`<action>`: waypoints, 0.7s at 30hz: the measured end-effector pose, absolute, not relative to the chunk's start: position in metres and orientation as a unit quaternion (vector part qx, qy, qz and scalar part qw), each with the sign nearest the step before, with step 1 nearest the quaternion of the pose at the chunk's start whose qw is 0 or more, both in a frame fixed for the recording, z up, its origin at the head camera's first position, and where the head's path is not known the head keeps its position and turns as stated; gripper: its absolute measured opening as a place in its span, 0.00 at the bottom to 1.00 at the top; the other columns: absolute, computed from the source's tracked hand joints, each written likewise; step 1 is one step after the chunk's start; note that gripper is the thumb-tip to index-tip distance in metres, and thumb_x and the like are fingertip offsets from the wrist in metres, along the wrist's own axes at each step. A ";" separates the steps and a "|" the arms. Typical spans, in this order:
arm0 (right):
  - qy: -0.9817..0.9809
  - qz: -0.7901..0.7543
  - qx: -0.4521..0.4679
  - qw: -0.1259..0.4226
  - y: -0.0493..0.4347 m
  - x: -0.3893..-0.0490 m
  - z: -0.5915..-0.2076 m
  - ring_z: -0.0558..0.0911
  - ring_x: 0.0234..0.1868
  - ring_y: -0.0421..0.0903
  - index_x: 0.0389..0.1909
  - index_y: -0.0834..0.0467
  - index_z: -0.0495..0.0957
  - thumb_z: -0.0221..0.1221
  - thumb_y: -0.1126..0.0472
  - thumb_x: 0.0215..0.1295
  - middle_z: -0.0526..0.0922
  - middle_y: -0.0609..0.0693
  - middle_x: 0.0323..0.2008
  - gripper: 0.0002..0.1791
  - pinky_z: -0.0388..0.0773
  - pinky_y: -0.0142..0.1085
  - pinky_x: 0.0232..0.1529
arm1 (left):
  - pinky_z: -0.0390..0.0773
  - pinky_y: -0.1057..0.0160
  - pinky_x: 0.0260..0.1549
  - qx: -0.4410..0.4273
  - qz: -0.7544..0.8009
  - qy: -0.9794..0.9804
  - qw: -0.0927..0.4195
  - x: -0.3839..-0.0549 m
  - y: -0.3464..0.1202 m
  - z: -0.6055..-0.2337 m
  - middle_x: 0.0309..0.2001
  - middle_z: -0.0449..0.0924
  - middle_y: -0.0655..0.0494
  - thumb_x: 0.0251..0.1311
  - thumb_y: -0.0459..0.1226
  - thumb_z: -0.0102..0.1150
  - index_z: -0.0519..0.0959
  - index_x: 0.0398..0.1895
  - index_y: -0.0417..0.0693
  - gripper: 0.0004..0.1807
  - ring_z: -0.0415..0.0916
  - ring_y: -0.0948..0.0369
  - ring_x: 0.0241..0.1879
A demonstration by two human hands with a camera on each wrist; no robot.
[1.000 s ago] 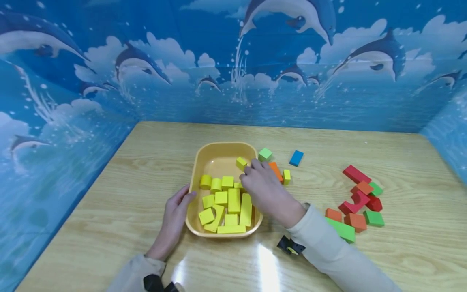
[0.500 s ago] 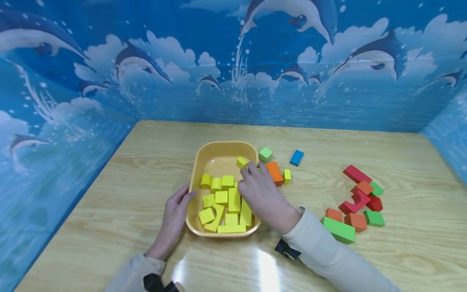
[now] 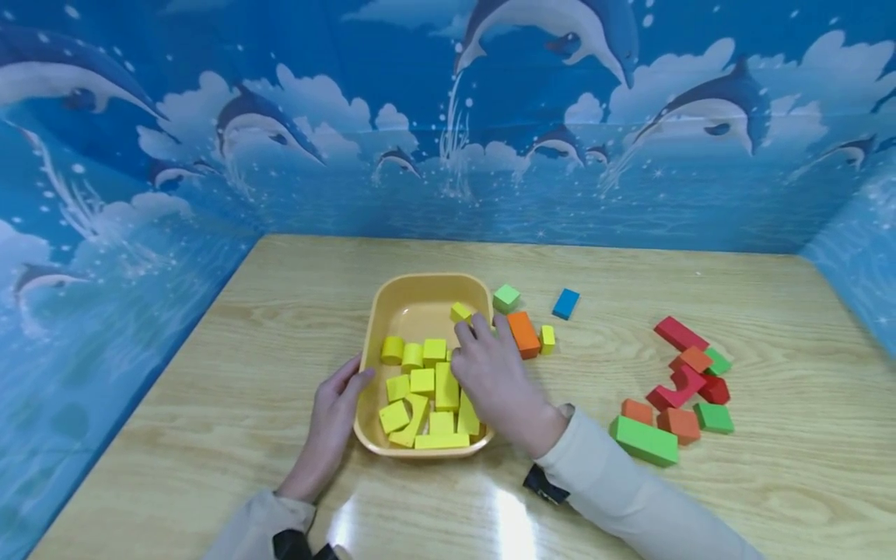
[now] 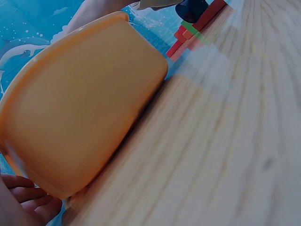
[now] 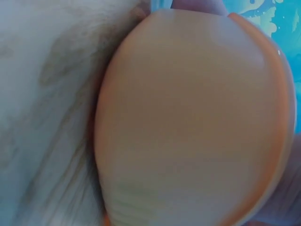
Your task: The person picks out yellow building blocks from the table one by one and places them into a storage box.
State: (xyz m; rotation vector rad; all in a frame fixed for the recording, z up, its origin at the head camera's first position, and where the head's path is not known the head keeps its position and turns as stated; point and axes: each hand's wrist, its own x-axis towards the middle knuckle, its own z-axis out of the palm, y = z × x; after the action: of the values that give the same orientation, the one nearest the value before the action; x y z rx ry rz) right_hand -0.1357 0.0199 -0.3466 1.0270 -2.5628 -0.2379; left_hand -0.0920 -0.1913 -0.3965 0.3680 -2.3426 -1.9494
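Note:
A tan plastic tub (image 3: 418, 307) stands on the table with several yellow blocks (image 3: 446, 386) inside, among them cuboids, cylinders and an arched piece. My left hand (image 3: 334, 408) grips its left side, thumb at the rim; in the left wrist view the fingers (image 4: 35, 197) curl against the outer wall. Over the right rim, my right hand (image 3: 495, 377) reaches in with bent fingers pointing down. A small yellow block (image 3: 460, 312) lies just beyond those fingers. Whatever the fingertips touch is hidden. The tub's outer wall (image 5: 188, 113) fills most of the right wrist view.
Beside the tub's right rim lie a green cube (image 3: 507, 298), an orange block (image 3: 523, 335), a small yellow block (image 3: 547, 339) and a blue block (image 3: 565, 303). Red, orange and green blocks (image 3: 677, 424) cluster farther right. A dolphin-printed backdrop (image 3: 448, 117) borders the table.
My right hand has shifted slightly left and toward me over the tub, uncovering more of the orange block. The left hand and the tub have stayed about where they were.

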 end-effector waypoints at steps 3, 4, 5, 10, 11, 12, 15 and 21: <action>-0.913 -0.099 0.349 0.187 0.017 -0.133 -0.348 0.68 0.35 0.51 0.16 0.55 0.79 0.65 0.69 0.47 0.71 0.52 0.31 0.08 0.70 0.42 0.38 | 0.73 0.55 0.58 0.121 -0.636 -0.761 0.040 -0.092 -0.192 -0.397 0.63 0.71 0.41 0.69 0.38 0.48 0.68 0.66 0.38 0.25 0.71 0.50 0.59; -0.915 -0.099 0.344 0.186 0.017 -0.132 -0.349 0.68 0.34 0.51 0.16 0.55 0.79 0.65 0.69 0.47 0.71 0.52 0.31 0.08 0.69 0.41 0.36 | 0.74 0.56 0.57 0.121 -0.637 -0.760 0.041 -0.092 -0.192 -0.398 0.63 0.71 0.41 0.69 0.38 0.48 0.68 0.66 0.38 0.24 0.72 0.50 0.59; -0.917 -0.099 0.340 0.183 0.016 -0.132 -0.349 0.68 0.34 0.51 0.17 0.55 0.79 0.65 0.69 0.47 0.71 0.52 0.31 0.08 0.69 0.41 0.36 | 0.74 0.56 0.57 0.121 -0.636 -0.761 0.041 -0.091 -0.192 -0.398 0.63 0.71 0.42 0.69 0.38 0.48 0.68 0.66 0.38 0.24 0.72 0.51 0.59; -0.933 -0.077 0.318 0.149 0.017 -0.134 -0.350 0.69 0.34 0.50 0.24 0.58 0.82 0.65 0.70 0.50 0.73 0.53 0.33 0.04 0.67 0.38 0.32 | 0.73 0.57 0.57 0.122 -0.631 -0.765 0.043 -0.090 -0.191 -0.397 0.63 0.71 0.41 0.69 0.38 0.48 0.68 0.66 0.38 0.24 0.72 0.50 0.58; -0.936 -0.070 0.314 0.141 0.017 -0.135 -0.350 0.69 0.34 0.50 0.26 0.59 0.82 0.65 0.69 0.52 0.73 0.53 0.34 0.03 0.67 0.37 0.31 | 0.73 0.57 0.57 0.123 -0.630 -0.766 0.043 -0.090 -0.191 -0.397 0.63 0.71 0.40 0.69 0.38 0.48 0.68 0.66 0.38 0.24 0.72 0.50 0.58; -0.939 -0.064 0.311 0.135 0.017 -0.136 -0.350 0.69 0.34 0.50 0.28 0.60 0.83 0.65 0.69 0.54 0.74 0.54 0.34 0.02 0.67 0.37 0.30 | 0.74 0.57 0.57 0.123 -0.631 -0.765 0.043 -0.090 -0.191 -0.397 0.63 0.71 0.40 0.68 0.38 0.48 0.69 0.66 0.38 0.24 0.72 0.50 0.58; -0.944 -0.044 0.306 0.115 0.018 -0.138 -0.350 0.69 0.36 0.50 0.33 0.61 0.83 0.63 0.69 0.56 0.74 0.54 0.35 0.04 0.68 0.37 0.30 | 0.74 0.57 0.56 0.123 -0.632 -0.764 0.044 -0.091 -0.191 -0.397 0.62 0.72 0.41 0.68 0.38 0.48 0.69 0.66 0.38 0.24 0.72 0.50 0.58; -0.949 -0.009 0.305 0.076 0.020 -0.141 -0.348 0.70 0.38 0.51 0.41 0.61 0.81 0.65 0.71 0.51 0.78 0.55 0.37 0.14 0.69 0.37 0.30 | 0.75 0.58 0.56 0.123 -0.633 -0.763 0.040 -0.091 -0.191 -0.397 0.63 0.71 0.42 0.69 0.38 0.48 0.69 0.66 0.38 0.24 0.72 0.51 0.58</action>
State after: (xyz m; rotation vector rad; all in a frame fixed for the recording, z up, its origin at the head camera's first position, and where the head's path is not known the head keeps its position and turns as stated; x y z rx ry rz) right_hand -0.1407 0.0198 -0.3485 0.9140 -2.8470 -0.0272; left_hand -0.0909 -0.1913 -0.3967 0.3754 -2.3386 -1.9389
